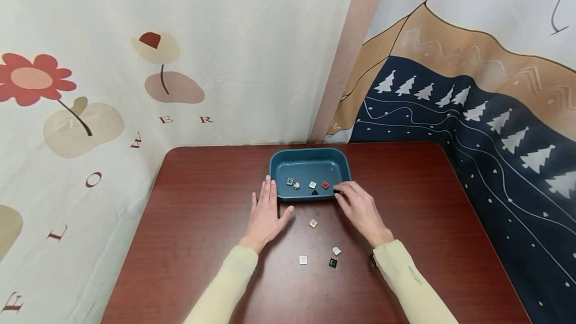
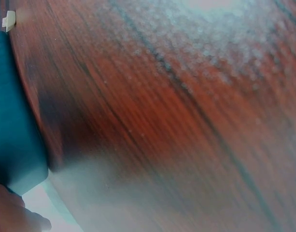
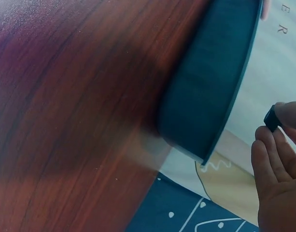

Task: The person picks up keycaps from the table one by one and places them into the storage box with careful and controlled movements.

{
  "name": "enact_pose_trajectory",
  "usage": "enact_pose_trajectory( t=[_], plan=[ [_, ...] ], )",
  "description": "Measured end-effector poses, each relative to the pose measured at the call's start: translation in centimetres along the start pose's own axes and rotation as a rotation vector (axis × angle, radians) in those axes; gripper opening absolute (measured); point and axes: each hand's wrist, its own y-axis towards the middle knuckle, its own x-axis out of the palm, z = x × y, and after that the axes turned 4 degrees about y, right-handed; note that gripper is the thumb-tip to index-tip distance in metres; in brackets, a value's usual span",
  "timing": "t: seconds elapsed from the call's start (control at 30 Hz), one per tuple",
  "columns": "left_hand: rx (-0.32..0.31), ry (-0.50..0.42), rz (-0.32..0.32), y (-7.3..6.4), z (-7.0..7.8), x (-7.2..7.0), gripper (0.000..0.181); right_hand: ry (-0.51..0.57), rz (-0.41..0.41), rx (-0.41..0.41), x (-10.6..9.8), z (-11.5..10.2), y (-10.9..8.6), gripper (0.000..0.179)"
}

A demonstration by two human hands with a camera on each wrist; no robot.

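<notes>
A teal tray (image 1: 310, 156) stands on the table, with several small keycaps lying inside, among them a red keycap (image 1: 325, 185) and a grey keycap (image 1: 290, 181). My right hand (image 1: 361, 212) is at the tray's front right corner. Between thumb and fingertips it pinches a small black keycap (image 3: 272, 119), held above the rim level in the right wrist view. My left hand (image 1: 264, 216) lies with straight fingers along the tray's left side, thumb spread out. In the left wrist view only part of the hand (image 2: 12, 212) shows at the lower left corner.
In front of the tray, a beige keycap (image 1: 313, 223), a white keycap (image 1: 303, 260), another white keycap (image 1: 336, 251) and a black keycap (image 1: 333, 263) lie on the dark red wooden table (image 1: 202, 214). Printed curtains (image 1: 252, 54) hang behind the table and at both sides.
</notes>
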Motion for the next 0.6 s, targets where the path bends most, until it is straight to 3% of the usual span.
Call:
enact_pose_trajectory(
  t=[0.4,0.6],
  plan=[
    [0.023,0.021,0.021,-0.1,-0.1,-0.1,0.096,-0.039,-0.02,0.074,1.3,1.1,1.4,0.023],
    [0.025,0.037,0.025,-0.1,-0.2,-0.2,0.096,-0.076,-0.051,0.066,1.7,1.9,2.2,0.021]
  ],
)
